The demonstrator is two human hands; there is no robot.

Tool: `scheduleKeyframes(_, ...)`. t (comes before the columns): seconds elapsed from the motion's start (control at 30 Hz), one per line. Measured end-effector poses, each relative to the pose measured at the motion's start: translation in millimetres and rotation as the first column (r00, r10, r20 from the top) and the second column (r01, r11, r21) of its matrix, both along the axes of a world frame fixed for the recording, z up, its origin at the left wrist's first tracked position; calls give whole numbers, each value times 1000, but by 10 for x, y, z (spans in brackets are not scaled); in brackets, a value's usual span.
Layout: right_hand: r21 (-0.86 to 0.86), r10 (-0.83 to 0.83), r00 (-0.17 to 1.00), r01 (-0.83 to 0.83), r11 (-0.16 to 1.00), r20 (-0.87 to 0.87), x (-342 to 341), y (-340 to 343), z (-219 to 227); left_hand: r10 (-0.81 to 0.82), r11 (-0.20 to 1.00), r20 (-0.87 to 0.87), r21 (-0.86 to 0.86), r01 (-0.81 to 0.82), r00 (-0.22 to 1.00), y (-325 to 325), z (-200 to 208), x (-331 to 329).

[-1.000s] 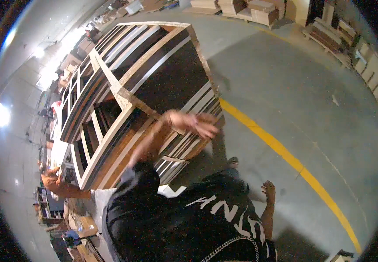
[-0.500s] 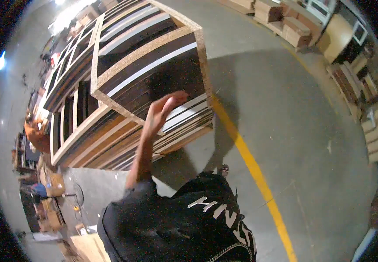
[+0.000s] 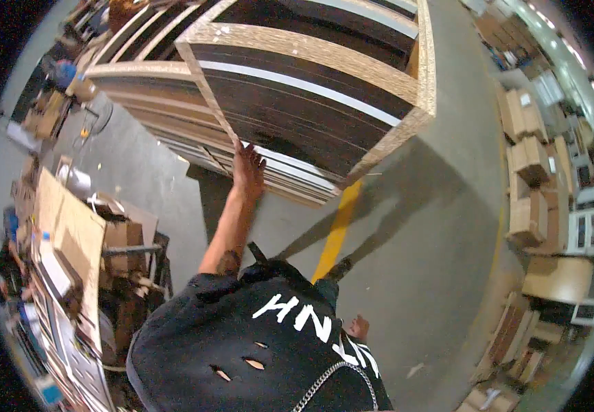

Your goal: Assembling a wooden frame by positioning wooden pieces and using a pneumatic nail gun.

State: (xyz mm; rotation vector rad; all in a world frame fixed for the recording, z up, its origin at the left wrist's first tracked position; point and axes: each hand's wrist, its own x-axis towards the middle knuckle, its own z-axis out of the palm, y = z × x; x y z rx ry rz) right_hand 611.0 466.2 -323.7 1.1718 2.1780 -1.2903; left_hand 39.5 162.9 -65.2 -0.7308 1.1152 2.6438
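A tall stack of dark panels (image 3: 290, 103) rises ahead of me, framed by pale chipboard strips (image 3: 310, 44), with a white strip running across it. At its lower near corner is my left hand (image 3: 247, 168), arm stretched out, fingers spread and nothing held in them. The fingertips overlap the frame's edge; whether they press on it I cannot tell. My right hand (image 3: 358, 327) shows only in part beside my black shirt, low and away from the stack. Its fingers are too small and hidden to read.
A yellow floor line (image 3: 334, 233) runs from under the stack toward my feet. Cardboard boxes (image 3: 530, 161) and boards line the right side. On the left, a plywood sheet (image 3: 70, 220) leans among other boards and a cardboard box (image 3: 124, 247).
My view has swung, so the stack sits higher and further right in it. My left hand has gone from in front of the panels to their lower corner. My right hand has come into view.
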Motion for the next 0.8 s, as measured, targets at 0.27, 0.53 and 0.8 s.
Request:
scheduleKeyframes(0.27,611,516,745,-186,770,-423,-3154,2218,311,101,991,-142,-77,-113,985,1185,410,-156)
scheduleKeyframes(0.53,-169,-184,553,80,982,-813,-5722,1414,3100,378,911,-447,26,-411,811,1193,133,-304)
scheduleKeyframes(0.8,74,60,145,93,993,-988,-5930,314,3018,405,913,-345,197,-356,847,1334,28,-49)
